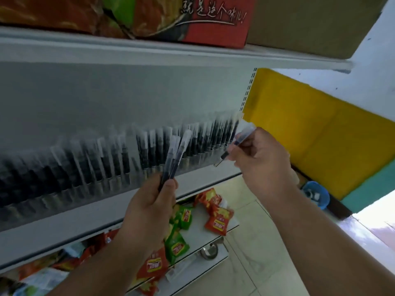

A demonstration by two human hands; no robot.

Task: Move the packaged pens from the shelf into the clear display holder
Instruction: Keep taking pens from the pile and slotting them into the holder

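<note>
A long clear display holder (119, 184) runs along the white shelf (64, 223), filled with several upright black packaged pens (149, 150). My left hand (149, 208) grips two packaged pens (175, 157) by their lower ends, their tops fanned upward in front of the holder. My right hand (260, 154) pinches a single packaged pen (239, 141), tilted with its tip pointing down-left, near the holder's right end. The image is motion-blurred.
A red printed carton (149, 16) and a brown box (310, 22) sit on the shelf above. Red and green snack packets (218, 221) lie on the lower shelf. A yellow panel (310, 135) and a blue basin (316, 195) are to the right over a tiled floor.
</note>
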